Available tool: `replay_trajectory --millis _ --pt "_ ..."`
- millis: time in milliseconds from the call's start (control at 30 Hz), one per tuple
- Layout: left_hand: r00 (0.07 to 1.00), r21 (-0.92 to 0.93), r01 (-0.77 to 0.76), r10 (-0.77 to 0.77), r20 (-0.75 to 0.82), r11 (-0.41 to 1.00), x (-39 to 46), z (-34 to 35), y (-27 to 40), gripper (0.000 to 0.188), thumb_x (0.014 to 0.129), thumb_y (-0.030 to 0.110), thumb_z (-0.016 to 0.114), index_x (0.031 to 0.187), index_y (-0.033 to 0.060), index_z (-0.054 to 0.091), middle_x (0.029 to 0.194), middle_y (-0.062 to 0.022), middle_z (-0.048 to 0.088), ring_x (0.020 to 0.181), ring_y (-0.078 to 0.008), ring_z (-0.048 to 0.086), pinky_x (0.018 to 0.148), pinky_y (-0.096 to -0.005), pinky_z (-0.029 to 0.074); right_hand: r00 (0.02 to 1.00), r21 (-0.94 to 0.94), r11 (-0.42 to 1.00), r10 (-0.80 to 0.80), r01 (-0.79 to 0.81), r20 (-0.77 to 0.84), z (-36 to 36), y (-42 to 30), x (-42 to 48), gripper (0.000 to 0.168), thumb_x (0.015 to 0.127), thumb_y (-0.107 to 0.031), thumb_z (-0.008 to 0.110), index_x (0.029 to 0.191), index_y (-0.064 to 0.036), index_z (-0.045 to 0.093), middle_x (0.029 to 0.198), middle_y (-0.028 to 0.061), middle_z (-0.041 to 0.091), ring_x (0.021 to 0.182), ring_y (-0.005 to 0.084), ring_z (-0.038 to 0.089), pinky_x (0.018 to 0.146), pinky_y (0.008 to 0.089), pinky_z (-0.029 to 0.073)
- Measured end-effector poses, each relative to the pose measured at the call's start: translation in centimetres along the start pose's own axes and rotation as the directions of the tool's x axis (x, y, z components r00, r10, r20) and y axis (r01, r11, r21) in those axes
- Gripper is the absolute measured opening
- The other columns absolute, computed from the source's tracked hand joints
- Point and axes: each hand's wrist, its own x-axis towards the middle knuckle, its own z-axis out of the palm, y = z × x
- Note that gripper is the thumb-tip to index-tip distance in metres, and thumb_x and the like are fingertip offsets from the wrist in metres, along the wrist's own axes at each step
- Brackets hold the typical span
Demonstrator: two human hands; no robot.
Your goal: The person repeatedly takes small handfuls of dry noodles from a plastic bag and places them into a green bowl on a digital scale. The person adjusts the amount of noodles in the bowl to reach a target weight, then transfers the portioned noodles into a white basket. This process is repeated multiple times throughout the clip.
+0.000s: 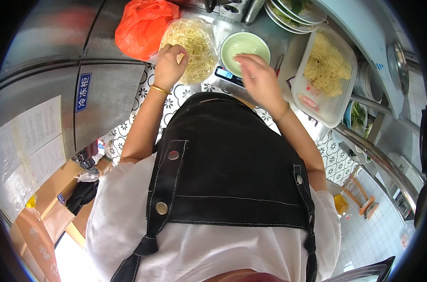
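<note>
A clear plastic bag of yellow noodles [199, 46] lies on the steel counter. My left hand [170, 65], with a gold bangle at the wrist, is at the bag's left side; its fingers are curled, and whether they pinch the plastic is hidden. To the right, a pale green bowl [240, 44] rests on a small digital scale [224, 73] with a lit display. The bowl looks empty of noodles. My right hand [262, 83] hovers over the bowl's lower right rim, slightly blurred, its fingers apart and nothing visible in them.
A red plastic bag [142, 30] sits left of the noodles. On the right, a white perforated basket [335, 111] holds more noodles [326, 63]. Plates of greens [296, 16] stand behind it, and stacked plates [367, 83] beside it. A steel freezer cabinet [107, 95] borders the left.
</note>
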Motion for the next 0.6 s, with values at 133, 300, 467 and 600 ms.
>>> replay_trajectory --millis 133,300,467,600 --pt "0.993 0.127 0.115 -0.113 -0.023 0.985 -0.7 -2.4 0.0 0.032 0.070 0.025 0.075 0.086 0.0039 0.057 0.090 -0.0151 0.052 0.089 -0.0339 0.051 0.078 -0.0414 0.044 0.909 -0.097 0.992 -0.034 0.082 0.416 8.8 1.3 6.0 0.030 0.081 -0.007 0.059 0.109 0.000 0.059 0.113 0.0182 0.059 0.102 0.0355 0.057 0.088 0.0387 0.047" --pt "0.874 0.384 0.282 -0.401 0.275 0.879 -2.4 -3.8 -1.6 0.055 0.067 0.042 0.074 0.100 0.0010 0.058 0.100 -0.0176 0.051 0.096 -0.0364 0.049 0.084 -0.0411 0.044 0.897 -0.366 0.930 0.151 0.013 0.415 17.2 5.0 9.8 0.059 0.072 -0.026 0.070 0.126 -0.011 0.052 0.141 0.0197 0.036 0.129 0.0401 0.035 0.102 0.0454 0.037" --pt "0.948 -0.052 0.177 -0.156 0.277 0.983 -4.3 -2.8 -6.6 0.024 0.079 0.025 0.069 0.078 0.0021 0.064 0.091 -0.0115 0.055 0.090 -0.0261 0.055 0.078 -0.0381 0.045 0.756 -0.419 0.879 0.113 0.226 0.645 18.7 3.3 10.2 0.069 0.062 -0.032 0.076 0.127 -0.027 0.053 0.148 0.0138 0.028 0.132 0.0391 0.030 0.103 0.0527 0.032" --pt "0.939 -0.460 0.340 -0.264 0.222 0.820 -3.5 -3.0 -7.4 0.016 0.077 0.015 0.070 0.083 0.0004 0.064 0.089 -0.0107 0.056 0.083 -0.0219 0.056 0.075 -0.0294 0.045 0.795 -0.391 0.869 -0.004 0.302 0.606 19.2 8.3 10.6 0.051 0.067 -0.023 0.071 0.117 -0.018 0.062 0.127 0.0129 0.053 0.124 0.0294 0.043 0.098 0.0410 0.040"
